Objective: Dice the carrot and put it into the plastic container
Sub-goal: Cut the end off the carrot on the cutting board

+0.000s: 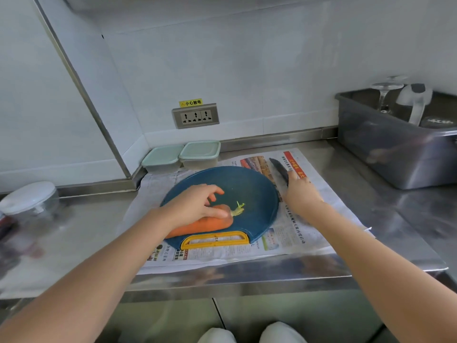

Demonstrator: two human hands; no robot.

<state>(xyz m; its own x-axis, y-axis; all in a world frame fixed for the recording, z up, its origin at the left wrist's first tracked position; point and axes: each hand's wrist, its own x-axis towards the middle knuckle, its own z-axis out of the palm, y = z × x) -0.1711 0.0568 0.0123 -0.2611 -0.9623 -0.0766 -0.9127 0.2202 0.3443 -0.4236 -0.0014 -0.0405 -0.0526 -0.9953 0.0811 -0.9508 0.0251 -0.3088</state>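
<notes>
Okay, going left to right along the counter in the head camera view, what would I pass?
white-lidded jar → left hand on the carrot → right hand at the knife → grey tub

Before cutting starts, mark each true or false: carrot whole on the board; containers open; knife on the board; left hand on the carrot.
1. The carrot lies whole on the blue board. True.
2. The plastic containers have their lids off. False: both are lidded.
3. The knife lies on the board. False: it is on the newspaper to the right of the board, with the right hand at its handle.
4. The left hand holds the carrot. True.
</notes>
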